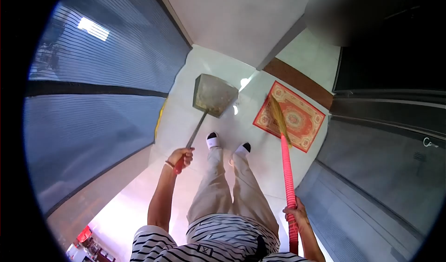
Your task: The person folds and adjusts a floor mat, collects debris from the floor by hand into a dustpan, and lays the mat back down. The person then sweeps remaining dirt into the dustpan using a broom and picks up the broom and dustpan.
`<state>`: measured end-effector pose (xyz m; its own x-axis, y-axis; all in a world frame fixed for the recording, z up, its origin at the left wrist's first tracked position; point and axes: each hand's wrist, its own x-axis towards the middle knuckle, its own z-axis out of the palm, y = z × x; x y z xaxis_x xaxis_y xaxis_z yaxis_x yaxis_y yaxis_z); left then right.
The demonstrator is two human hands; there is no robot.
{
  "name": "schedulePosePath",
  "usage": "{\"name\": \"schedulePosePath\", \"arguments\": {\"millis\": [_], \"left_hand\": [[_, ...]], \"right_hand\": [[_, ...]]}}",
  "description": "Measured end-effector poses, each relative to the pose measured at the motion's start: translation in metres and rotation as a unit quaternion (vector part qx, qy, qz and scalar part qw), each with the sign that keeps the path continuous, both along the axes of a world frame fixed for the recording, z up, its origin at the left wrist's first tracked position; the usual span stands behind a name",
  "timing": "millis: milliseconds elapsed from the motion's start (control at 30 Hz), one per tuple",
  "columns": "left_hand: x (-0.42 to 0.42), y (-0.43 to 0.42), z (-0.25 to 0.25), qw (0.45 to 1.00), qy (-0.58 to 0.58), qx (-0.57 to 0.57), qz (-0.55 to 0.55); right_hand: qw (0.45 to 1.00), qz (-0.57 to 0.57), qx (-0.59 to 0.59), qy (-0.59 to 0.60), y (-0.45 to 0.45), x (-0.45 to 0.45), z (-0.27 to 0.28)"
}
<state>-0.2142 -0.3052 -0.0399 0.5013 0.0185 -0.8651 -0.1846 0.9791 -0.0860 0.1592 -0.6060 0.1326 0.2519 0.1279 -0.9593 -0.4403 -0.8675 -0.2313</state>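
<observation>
My left hand is wrapped round the red grip of a long-handled dustpan. The grey, worn-looking pan is in front of my feet, its open side facing right. In my right hand is a broom with a pink ribbed handle, the fingers closed round it low in the view. Its yellowish bristles lie over a red patterned doormat; whether they press on it I cannot tell. A gap of pale floor separates the pan from the mat.
Pale tiles cover the floor. A blue-grey ribbed panel stands at the left, a dark panel at the right. Beyond the mat runs a brown threshold strip. A pale wall juts in from ahead.
</observation>
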Motion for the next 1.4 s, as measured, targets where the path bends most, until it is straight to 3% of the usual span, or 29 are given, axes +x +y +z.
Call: {"name": "schedulePosePath", "arguments": {"millis": [267, 533, 700, 800, 867, 900, 933, 1000, 1067, 1167, 1233, 1400], "left_hand": [[-0.006, -0.035, -0.022, 0.998, 0.055, -0.025, -0.028], [-0.02, -0.091, -0.091, 0.99, 0.107, -0.038, -0.079], [-0.004, -0.081, -0.098, 0.981, 0.144, -0.035, -0.123], [0.011, -0.071, -0.096, 0.979, 0.148, -0.036, -0.133], [0.009, -0.07, -0.106, 0.983, 0.121, -0.068, -0.119], [0.008, -0.068, -0.107, 0.983, 0.111, -0.088, -0.118], [0.0, -0.073, -0.111, 0.984, 0.095, -0.102, -0.114], [-0.011, -0.078, -0.123, 0.986, 0.085, -0.097, -0.107], [0.002, -0.074, -0.116, 0.987, 0.092, -0.081, -0.108], [0.006, -0.073, -0.112, 0.986, 0.102, -0.097, -0.091], [0.004, -0.075, -0.115, 0.985, 0.106, -0.102, -0.089], [0.003, -0.076, -0.12, 0.988, 0.097, -0.08, -0.087]], "right_hand": [[0.996, 0.084, 0.016, 0.001, -0.009, 0.025, -0.029], [0.991, 0.108, 0.063, -0.042, -0.013, 0.04, -0.053], [0.981, 0.133, 0.071, -0.119, 0.06, 0.064, -0.1], [0.969, 0.159, 0.139, -0.125, 0.082, 0.071, -0.16], [0.924, 0.318, 0.1, -0.188, 0.069, 0.055, -0.208], [0.935, 0.315, 0.069, -0.147, 0.064, 0.035, -0.206], [0.898, 0.394, 0.07, -0.183, 0.038, 0.009, -0.221], [0.865, 0.472, 0.024, -0.171, 0.013, -0.04, -0.205], [0.852, 0.501, 0.052, -0.142, -0.01, -0.051, -0.184], [0.874, 0.455, 0.128, -0.117, -0.025, -0.049, -0.119], [0.927, 0.376, 0.011, 0.004, -0.013, -0.041, -0.062], [0.917, 0.396, 0.005, -0.051, 0.008, -0.028, -0.02]]}}
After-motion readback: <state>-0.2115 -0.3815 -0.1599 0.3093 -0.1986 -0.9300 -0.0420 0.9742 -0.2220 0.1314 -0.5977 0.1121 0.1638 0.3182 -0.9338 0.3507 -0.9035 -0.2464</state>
